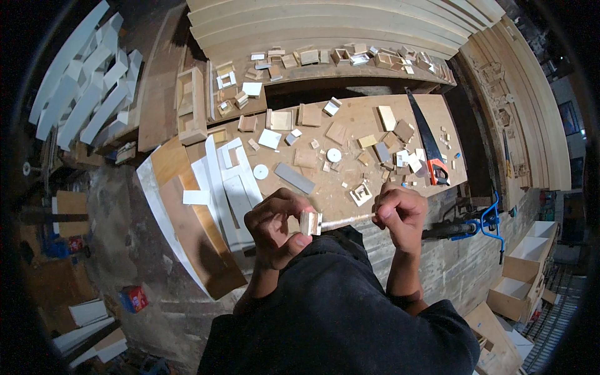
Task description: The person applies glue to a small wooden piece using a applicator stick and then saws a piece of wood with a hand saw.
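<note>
Between the thumb and fingers of my left hand (273, 226) is a small layered wooden block (309, 223), held in front of my body. My right hand (400, 211) pinches the far end of a thin whitish stick (347, 221). The stick's other end meets the right side of the block; whether it touches or enters the block I cannot tell. Just beyond my hands, on the plywood worktable (250, 182), lie a small square wooden frame (360, 194), a grey flat strip (294, 178) and two white discs, one of them a plain disc (260, 172).
A handsaw (427, 140) with an orange-black handle lies at the table's right. Small wooden boxes and offcuts (335, 132) litter the top. White cut panels (231, 181) lean at the left. Long boards (331, 22) are stacked behind. A blue bicycle handlebar (494, 225) stands to the right.
</note>
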`<state>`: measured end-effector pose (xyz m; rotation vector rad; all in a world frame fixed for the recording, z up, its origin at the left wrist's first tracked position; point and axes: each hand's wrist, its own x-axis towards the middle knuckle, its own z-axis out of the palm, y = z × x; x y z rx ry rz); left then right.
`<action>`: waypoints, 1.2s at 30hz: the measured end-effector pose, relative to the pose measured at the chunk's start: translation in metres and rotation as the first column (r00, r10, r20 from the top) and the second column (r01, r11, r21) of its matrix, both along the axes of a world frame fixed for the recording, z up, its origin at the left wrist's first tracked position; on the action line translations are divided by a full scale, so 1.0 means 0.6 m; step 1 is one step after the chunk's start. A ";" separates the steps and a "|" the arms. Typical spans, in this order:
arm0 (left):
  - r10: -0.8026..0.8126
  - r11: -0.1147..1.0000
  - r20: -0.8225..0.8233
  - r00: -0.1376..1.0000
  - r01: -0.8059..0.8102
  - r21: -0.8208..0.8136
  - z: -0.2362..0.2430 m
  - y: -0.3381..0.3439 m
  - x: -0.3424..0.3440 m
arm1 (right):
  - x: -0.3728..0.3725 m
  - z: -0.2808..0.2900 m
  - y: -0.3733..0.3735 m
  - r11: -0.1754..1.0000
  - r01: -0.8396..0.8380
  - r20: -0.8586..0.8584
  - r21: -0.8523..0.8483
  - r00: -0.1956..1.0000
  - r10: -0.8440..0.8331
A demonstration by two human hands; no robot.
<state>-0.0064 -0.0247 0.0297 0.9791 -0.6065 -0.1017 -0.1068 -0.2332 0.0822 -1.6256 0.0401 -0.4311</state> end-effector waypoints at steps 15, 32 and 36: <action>0.020 1.000 -0.017 1.000 -0.020 -0.012 0.002 0.003 -0.004 | 0.004 -0.016 0.010 0.991 -0.052 0.004 0.126 0.999 0.051; -0.001 1.000 -0.073 0.997 -0.001 -0.030 0.000 0.008 -0.016 | -0.003 -0.022 0.014 0.996 -0.076 0.019 0.045 0.997 0.075; 0.011 1.000 -0.021 1.000 -0.011 -0.014 0.004 0.005 -0.016 | -0.001 -0.027 0.019 0.997 -0.003 0.004 0.074 1.000 0.003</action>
